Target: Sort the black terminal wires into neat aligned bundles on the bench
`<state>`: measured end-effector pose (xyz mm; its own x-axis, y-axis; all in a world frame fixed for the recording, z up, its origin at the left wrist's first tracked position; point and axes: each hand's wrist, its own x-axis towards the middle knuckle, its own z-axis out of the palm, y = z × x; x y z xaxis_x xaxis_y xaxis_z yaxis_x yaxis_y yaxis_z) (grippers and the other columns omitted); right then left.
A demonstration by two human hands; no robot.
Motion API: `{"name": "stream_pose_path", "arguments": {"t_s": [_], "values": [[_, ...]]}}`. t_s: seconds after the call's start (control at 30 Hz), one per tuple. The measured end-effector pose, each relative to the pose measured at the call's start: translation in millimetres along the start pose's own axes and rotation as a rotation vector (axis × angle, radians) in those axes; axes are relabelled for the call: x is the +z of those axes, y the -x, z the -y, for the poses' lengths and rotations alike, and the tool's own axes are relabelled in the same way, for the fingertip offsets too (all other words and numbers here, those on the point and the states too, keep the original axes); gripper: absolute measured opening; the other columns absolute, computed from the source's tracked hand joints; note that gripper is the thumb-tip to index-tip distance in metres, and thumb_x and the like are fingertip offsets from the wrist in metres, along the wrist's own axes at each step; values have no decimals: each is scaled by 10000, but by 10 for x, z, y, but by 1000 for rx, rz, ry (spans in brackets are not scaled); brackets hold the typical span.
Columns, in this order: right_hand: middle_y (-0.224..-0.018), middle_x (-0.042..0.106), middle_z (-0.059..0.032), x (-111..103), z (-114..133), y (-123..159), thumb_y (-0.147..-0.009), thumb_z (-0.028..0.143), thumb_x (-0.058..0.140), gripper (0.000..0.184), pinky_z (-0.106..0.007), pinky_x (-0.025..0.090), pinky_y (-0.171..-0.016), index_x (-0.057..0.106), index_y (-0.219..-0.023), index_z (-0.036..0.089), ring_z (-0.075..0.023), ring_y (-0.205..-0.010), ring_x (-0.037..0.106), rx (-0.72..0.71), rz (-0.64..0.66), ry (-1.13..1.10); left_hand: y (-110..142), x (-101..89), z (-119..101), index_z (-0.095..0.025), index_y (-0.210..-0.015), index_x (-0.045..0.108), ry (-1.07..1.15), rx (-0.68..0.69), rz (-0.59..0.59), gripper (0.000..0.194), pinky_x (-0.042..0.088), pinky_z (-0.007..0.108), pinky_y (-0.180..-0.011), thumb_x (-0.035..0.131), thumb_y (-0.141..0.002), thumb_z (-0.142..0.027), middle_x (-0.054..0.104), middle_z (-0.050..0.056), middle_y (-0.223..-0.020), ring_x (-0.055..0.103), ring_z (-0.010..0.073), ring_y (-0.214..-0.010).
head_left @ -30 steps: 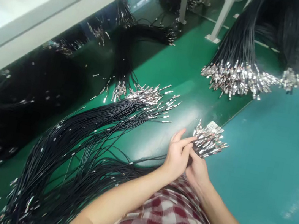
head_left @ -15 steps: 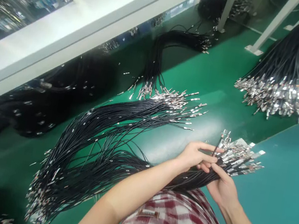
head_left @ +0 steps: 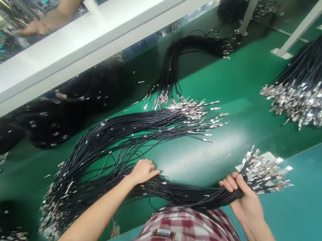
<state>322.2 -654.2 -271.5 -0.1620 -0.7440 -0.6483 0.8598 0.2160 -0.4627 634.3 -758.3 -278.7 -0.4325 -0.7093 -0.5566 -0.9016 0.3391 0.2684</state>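
My right hand (head_left: 245,199) is wrapped round a thick bundle of black cables (head_left: 197,196), just behind its silver metal connector ends (head_left: 268,172). Those ends fan out past my fingers to the right. Farther left along the same bundle, my left hand (head_left: 143,171) has its fingers curled round cables at the upper edge; how many it grips is hidden. From there the cables run left into a curved pile (head_left: 85,144) on the green surface. More connector ends (head_left: 191,107) point right at the pile's upper end.
A white beam (head_left: 77,43) crosses the upper left, with a co-worker's arm (head_left: 65,6) behind it. Another cable bundle (head_left: 308,96) hangs at upper right. A smaller one (head_left: 174,56) lies near the white legs (head_left: 298,32). Dark cable heaps (head_left: 45,121) fill the left.
My left hand has moved left from beside my right hand to farther along the bundle. My right hand keeps its hold. The co-worker's arm has come into view.
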Motion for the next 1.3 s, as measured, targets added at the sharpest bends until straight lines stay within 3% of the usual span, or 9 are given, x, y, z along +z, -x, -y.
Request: {"name": "stream_pose_path", "arguments": {"t_s": [0.1,0.23,0.3,0.47,0.63,0.83,0.93,1.17,1.3], "values": [[-547,318,92,27,-20,-36,-542,401,901,429,-218,513,-623,559,-705,201,-54,-481,335,-64,-23,-56,489,-17,326,-162,-731,672,-166,-52,-9,534,426,349,-873,298,-999,-434,681,96,-792,632,219,-847],[-550,319,101,37,-38,-116,-546,391,905,446,-203,514,-628,546,-729,201,-46,-475,335,-109,-54,-108,752,44,238,-174,-660,656,-132,-253,101,513,430,308,-715,346,-984,-422,685,95,-704,658,223,-724],[-553,332,103,11,-44,-147,-538,365,912,450,-202,516,-626,542,-731,198,-46,-479,343,-92,-77,-110,587,16,179,-185,-684,644,-43,-292,106,367,419,283,-675,457,-944,-365,682,66,-705,654,210,-714],[-553,356,104,-62,-50,-135,-551,317,906,425,-220,522,-627,533,-712,193,-48,-480,356,-71,-102,-134,-435,-205,-57,-162,-1039,583,142,-343,-345,176,420,318,-843,552,-898,-264,661,130,-1061,604,240,-1020],[-550,386,99,-72,-85,-139,-634,317,867,352,-233,528,-638,549,-724,195,-53,-473,401,-97,-67,-158,-1019,-121,-820,-145,-964,590,403,-188,-176,174,440,269,-721,498,-931,-289,644,53,-757,613,183,-746],[-872,705,-21,-92,-79,-246,-634,281,859,282,-276,583,-743,602,-724,208,-163,-838,676,-104,-193,-192,-362,41,-1360,-169,-916,598,740,281,-11,325,395,219,-613,360,-982,-381,547,-20,-658,495,120,-595],[-1078,718,-88,-67,-58,-256,-670,284,830,228,-296,579,-832,626,-729,200,-215,-1042,663,-71,-174,-209,-24,6,-1227,-199,-921,605,567,346,60,330,413,232,-679,340,-992,-383,607,2,-754,542,137,-670],[-1010,739,-78,-32,-74,-225,-669,267,833,222,-263,589,-761,660,-779,181,-175,-845,700,-133,-188,-282,375,30,-572,-258,-923,583,254,213,68,287,434,273,-677,322,-981,-363,677,25,-798,646,202,-728],[-867,730,-39,-52,-69,-186,-628,259,859,274,-279,591,-696,672,-813,182,-150,-687,670,-128,-214,-245,525,85,-537,-246,-876,570,195,228,113,308,426,273,-660,296,-989,-327,671,25,-790,645,197,-718]]}}
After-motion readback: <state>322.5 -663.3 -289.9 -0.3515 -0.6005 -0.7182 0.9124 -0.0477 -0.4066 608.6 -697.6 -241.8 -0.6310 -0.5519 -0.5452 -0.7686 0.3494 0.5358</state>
